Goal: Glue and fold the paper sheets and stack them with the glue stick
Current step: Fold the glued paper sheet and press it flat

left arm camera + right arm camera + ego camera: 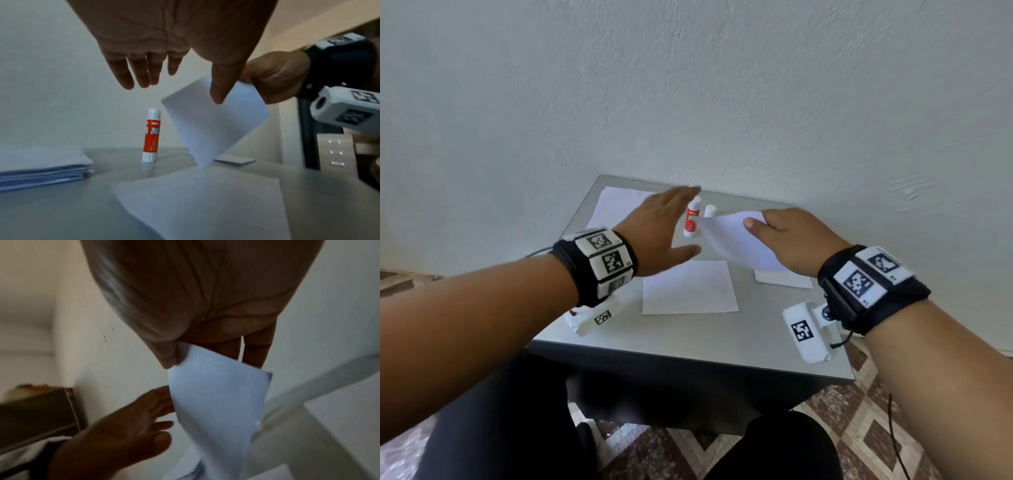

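A red and white glue stick [691, 219] [151, 134] stands upright at the back middle of the grey table [688, 342]. My left hand [667, 226] [141, 71] hovers over it, fingers straight and spread, holding nothing. My right hand [756, 219] pinches a corner of a white paper sheet [736, 243] [213, 126] [216, 402] between thumb and fingers; the sheet hangs tilted above the table. A flat white sheet [688, 287] [201, 203] lies in the table's middle.
A stack of white sheets [616, 205] [41, 167] lies at the back left. A small pile of folded paper [784, 279] [234, 160] sits at the right, below my right hand. A small white cap-like piece [709, 210] stands beside the glue stick. The wall rises directly behind the table.
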